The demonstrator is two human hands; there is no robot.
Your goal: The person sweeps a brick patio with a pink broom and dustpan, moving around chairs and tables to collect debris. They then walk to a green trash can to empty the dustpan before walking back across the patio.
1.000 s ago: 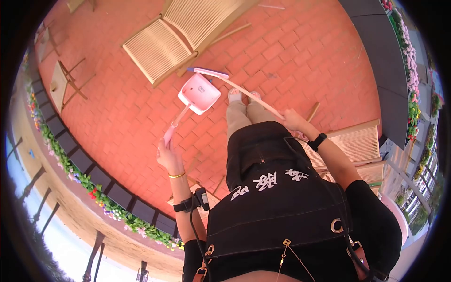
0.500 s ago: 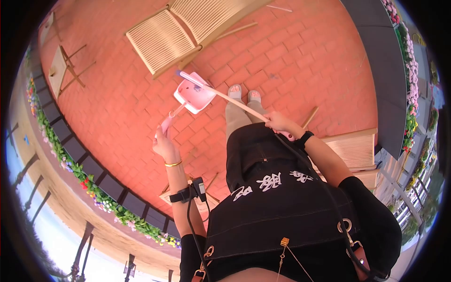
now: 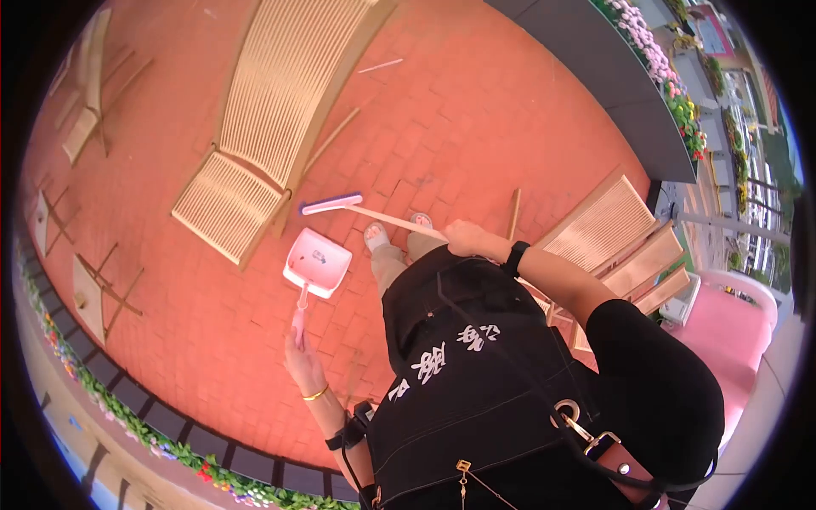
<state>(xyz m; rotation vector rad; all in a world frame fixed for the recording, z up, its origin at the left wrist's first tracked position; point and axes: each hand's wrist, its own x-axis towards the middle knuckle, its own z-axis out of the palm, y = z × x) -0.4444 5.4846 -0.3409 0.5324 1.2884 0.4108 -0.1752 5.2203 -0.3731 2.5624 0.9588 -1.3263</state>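
Note:
My left hand (image 3: 304, 367) is closed round the pink handle of a dustpan (image 3: 297, 260). Its pink pan has a white edge, and small dark bits lie inside. My right hand (image 3: 463, 238) grips the pale wooden stick of a broom (image 3: 331, 203). The broom's pink and white head with purple bristles is over the brick floor, just beyond the pan and apart from it. My two feet in light sandals stand to the right of the pan, below the broom stick.
A slatted wooden lounge chair (image 3: 229, 204) stands ahead on the red brick floor (image 3: 442, 127). More slatted chairs (image 3: 599, 229) are at my right, with a pink seat (image 3: 731, 331) behind. Folding stools (image 3: 89, 297) stand at the left. Dark planters (image 3: 612, 76) with flowers border the area.
The broom head has moved off the dustpan and turned sideways beyond it. The dustpan now points more straight ahead. My view has turned, showing the pink seat at the right.

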